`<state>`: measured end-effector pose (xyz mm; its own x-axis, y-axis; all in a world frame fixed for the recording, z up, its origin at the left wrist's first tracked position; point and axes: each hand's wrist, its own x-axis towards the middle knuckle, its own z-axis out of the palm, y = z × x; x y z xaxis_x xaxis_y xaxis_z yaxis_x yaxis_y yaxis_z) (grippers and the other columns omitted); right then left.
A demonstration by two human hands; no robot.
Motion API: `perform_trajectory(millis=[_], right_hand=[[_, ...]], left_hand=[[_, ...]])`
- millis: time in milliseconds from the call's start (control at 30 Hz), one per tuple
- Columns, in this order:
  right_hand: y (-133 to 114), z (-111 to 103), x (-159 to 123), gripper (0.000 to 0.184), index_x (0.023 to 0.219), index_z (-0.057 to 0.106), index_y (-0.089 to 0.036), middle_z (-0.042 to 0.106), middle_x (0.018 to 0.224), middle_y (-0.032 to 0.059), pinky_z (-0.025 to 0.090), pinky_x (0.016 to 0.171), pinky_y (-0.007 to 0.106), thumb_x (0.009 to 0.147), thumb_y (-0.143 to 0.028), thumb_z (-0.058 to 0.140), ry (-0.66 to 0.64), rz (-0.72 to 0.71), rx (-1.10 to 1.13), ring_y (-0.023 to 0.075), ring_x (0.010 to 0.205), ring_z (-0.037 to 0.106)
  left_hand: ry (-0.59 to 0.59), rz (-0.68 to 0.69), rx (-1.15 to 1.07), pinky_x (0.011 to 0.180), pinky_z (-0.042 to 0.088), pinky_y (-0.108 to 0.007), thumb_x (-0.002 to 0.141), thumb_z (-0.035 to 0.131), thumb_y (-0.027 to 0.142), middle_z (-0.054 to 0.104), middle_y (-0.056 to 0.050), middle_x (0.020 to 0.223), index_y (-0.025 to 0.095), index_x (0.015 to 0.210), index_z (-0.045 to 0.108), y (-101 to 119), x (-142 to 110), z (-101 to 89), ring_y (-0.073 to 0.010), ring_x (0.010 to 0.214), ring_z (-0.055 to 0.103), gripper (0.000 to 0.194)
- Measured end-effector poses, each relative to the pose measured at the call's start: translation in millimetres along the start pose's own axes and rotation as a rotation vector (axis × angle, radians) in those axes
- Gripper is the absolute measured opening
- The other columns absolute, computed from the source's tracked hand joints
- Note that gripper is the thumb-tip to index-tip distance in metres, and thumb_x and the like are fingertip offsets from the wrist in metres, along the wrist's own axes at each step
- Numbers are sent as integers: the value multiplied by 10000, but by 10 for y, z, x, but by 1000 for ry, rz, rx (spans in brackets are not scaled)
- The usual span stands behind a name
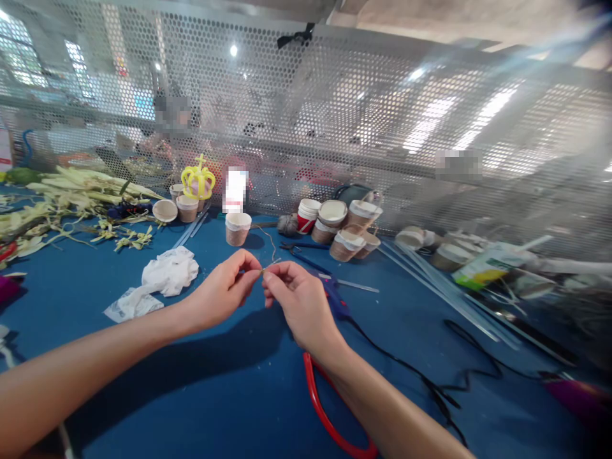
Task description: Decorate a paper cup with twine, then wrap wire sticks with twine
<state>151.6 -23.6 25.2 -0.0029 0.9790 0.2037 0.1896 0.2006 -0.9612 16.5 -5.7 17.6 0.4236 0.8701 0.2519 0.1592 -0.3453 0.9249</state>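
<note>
Currently, the left hand [228, 288] and the right hand [302, 303] are pinching a thin, pale-brown strand of twine [273, 241] between thumb and fingertips, nearly touching each other above the blue tabletop [229, 395]; the strand is curving away behind them near a small white-rimmed brown cup [238, 232], while a blue plastic glue gun [337, 301] is lying beside the right hand

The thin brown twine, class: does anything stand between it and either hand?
Nothing visible does. The left hand and right hand seem to pinch the twine itself; beyond them, its strand runs near the white-rimmed brown cup.
</note>
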Motion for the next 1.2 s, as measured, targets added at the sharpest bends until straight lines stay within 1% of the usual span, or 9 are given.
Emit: perform_trajectory(millis=[167, 433, 600, 733, 867, 933, 1000, 1067, 1200], right_hand=[[55, 17, 4, 114, 690, 513, -139, 526, 564, -42, 404, 455, 193, 712, -248, 540, -2, 26, 81, 54, 438, 482], [111, 40, 17, 107, 689, 528, -143, 526, 569, -39, 404, 444, 200, 693, -242, 570, -13, 53, 199, 63, 449, 481], [40, 17, 47, 159, 710, 550, -131, 552, 599, -16, 432, 467, 206, 690, -284, 586, -33, 90, 169, 75, 500, 506], [-181, -236, 227, 213, 756, 559, -122, 577, 691, 19, 453, 483, 200, 694, -324, 584, 61, 46, 82, 90, 588, 531], [-262, -671, 477, 189, 720, 536, -142, 572, 674, 15, 453, 476, 212, 726, -331, 535, 249, -124, -166, 94, 563, 536], [-149, -868, 541, 171, 663, 530, -154, 562, 596, 7, 430, 470, 225, 745, -301, 499, 278, -105, -523, 99, 513, 530], [50, -1008, 539, 221, 474, 475, -173, 472, 437, -19, 379, 455, 237, 658, -225, 584, 217, -45, -836, 110, 464, 500], [276, -1087, 493, 351, 351, 372, -188, 393, 359, -31, 339, 444, 244, 576, -166, 640, 176, -13, -883, 111, 435, 488], [589, -1139, 427, 377, 339, 326, -199, 418, 381, -15, 309, 447, 248, 583, -109, 598, 97, -1, -1044, 111, 456, 501]], left_hand=[[66, 36, 185, 469, 330, -209, 831, 378, 248, 417, 62, 529, 170, 796, 443, 20, -18, -9, -75, 464, 386, 108], [69, 38, 199, 474, 328, -208, 831, 359, 243, 401, 63, 530, 169, 789, 440, 42, -25, -8, -79, 468, 384, 117], [86, -2, 117, 441, 312, -197, 824, 367, 254, 392, 66, 534, 169, 789, 432, -11, 0, -10, -71, 455, 376, 112], [85, -85, -98, 405, 296, -179, 814, 390, 286, 357, 84, 517, 177, 784, 399, -131, 61, -15, -53, 415, 345, 113], [82, -155, -204, 394, 282, -170, 809, 401, 283, 355, 92, 493, 178, 763, 383, -183, 85, -23, -38, 387, 329, 116], [86, -150, -149, 403, 290, -175, 809, 396, 266, 369, 91, 481, 177, 760, 386, -167, 81, -32, -42, 391, 344, 103], [97, -140, -73, 417, 298, -179, 808, 392, 246, 388, 85, 482, 174, 756, 397, -137, 76, -43, -47, 410, 360, 89], [106, -143, -21, 431, 302, -182, 806, 384, 228, 401, 78, 492, 170, 752, 407, -104, 73, -51, -52, 431, 371, 82], [109, -160, 4, 460, 321, -195, 804, 376, 225, 421, 65, 516, 171, 750, 408, -76, 78, -55, -68, 468, 395, 83]])
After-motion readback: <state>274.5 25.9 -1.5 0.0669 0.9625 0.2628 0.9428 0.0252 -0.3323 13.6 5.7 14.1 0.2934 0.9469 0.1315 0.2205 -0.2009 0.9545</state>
